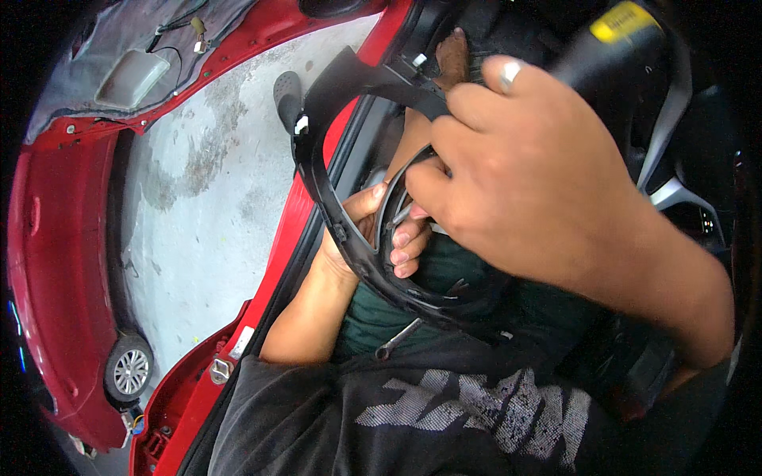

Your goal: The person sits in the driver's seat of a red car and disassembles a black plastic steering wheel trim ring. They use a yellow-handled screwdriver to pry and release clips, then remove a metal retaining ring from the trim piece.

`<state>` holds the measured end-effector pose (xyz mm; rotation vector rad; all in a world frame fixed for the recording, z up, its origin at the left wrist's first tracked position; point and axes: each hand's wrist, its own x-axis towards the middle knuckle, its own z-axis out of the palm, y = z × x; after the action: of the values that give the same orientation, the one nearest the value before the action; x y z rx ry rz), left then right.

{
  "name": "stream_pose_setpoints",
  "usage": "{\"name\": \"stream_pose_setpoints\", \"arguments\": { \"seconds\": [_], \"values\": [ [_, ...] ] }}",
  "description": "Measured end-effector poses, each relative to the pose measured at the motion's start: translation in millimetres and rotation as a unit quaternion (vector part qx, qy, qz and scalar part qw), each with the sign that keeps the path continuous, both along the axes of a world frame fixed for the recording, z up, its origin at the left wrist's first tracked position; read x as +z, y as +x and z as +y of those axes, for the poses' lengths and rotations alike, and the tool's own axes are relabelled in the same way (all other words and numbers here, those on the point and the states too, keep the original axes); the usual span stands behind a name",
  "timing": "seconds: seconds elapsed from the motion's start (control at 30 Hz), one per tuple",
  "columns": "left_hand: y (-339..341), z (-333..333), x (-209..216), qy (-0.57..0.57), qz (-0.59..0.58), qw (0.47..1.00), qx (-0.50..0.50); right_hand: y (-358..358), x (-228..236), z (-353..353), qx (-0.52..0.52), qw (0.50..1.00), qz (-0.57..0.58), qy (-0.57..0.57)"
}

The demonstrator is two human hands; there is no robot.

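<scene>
A curved black plastic trim frame (317, 178) with white clips is held over my lap, its large opening toward the upper left. My left hand (361, 230) reaches up from below and is closed round the frame's lower part, thumb on one side and fingers through the narrower loop. Above it my right hand (532, 159), wearing a ring, is curled closed at the frame's right side, thumb and finger pinching by the loop's edge. A thin greyish piece shows between the hands, too small to name. On my lap, below the frame, lies a metal wrench (399, 339).
I sit in a red car beside its open door (190, 59), whose inner panel is off, with wiring hanging. A red sill (290, 218) edges the opening. Outside stands another red car (67, 278). A dark shape with a yellow label (625, 22) is at upper right. A grey shoe (287, 97) shows beyond the frame.
</scene>
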<state>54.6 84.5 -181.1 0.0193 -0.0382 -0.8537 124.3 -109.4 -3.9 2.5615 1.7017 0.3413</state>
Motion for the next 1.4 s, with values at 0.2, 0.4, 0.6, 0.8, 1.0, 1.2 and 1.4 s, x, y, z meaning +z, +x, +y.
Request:
{"name": "stream_pose_setpoints", "arguments": {
  "seconds": [0.2,0.4,0.6,0.8,1.0,1.2,1.4],
  "values": [
    [3.9,-14.0,1.1,-0.037,-0.011,0.998,0.054,-79.7,23.8,-18.0,-0.149,0.981,0.088,-0.082],
    [4.7,-23.1,8.8,-0.006,-0.030,0.998,0.056,-129.5,-0.6,-35.0,-0.233,0.851,0.468,0.052],
    [-0.6,-36.8,16.9,0.002,-0.050,0.998,0.029,-164.9,-17.5,-33.6,-0.313,0.716,0.554,0.288],
    [-9.7,-48.0,23.2,0.058,-0.123,0.989,0.061,-190.5,-23.6,-36.7,-0.303,0.649,0.559,0.418],
    [-10.4,-37.5,13.0,0.111,-0.149,0.979,0.078,-191.3,-32.5,-29.4,-0.310,0.650,0.537,0.439],
    [-15.8,-18.8,12.5,0.255,-0.162,0.949,0.092,-188.5,-34.5,-24.2,-0.316,0.643,0.550,0.430],
    [-19.7,-17.0,12.7,0.223,-0.172,0.955,0.097,-191.6,-36.7,-14.6,-0.326,0.606,0.552,0.471]
  ]
}}
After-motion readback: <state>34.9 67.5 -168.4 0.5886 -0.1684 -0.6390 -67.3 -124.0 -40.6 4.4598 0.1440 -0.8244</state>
